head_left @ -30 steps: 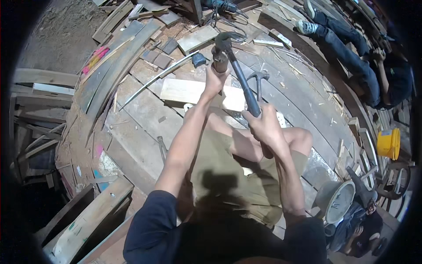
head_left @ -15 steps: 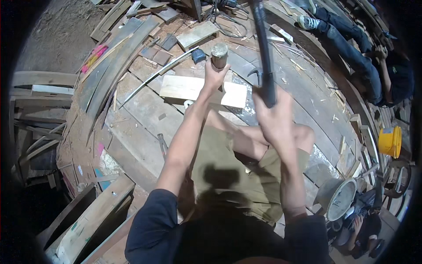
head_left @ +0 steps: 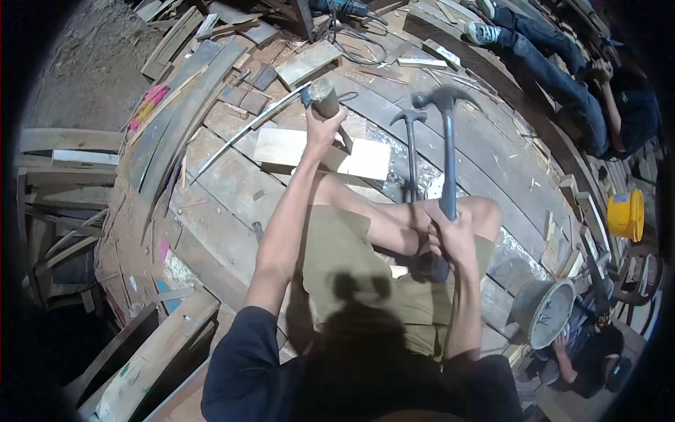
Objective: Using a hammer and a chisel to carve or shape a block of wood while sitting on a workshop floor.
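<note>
My left hand (head_left: 323, 133) is closed round the thick wooden handle of a chisel (head_left: 325, 100), whose top end shows above the fist. Its dark blade slants down to the pale timber block (head_left: 369, 158) lying across the planks before my crossed legs. In my right hand (head_left: 453, 235) is a claw hammer (head_left: 448, 141), gripped low on the handle with the head up, to the right of the block. A second claw hammer (head_left: 411, 144) lies on the planks between the block and the raised one.
Offcuts and long boards (head_left: 179, 116) lie at the far left. A corded power tool (head_left: 344, 8) sits at the back. On the right are a yellow bucket (head_left: 626, 214), a grey bucket (head_left: 524, 309) holding small metal pieces, and two seated people (head_left: 598, 105).
My right hand has come down and nearer with the hammer, bringing its head into view. My left hand and the chisel have shifted left, and the handle leans left.
</note>
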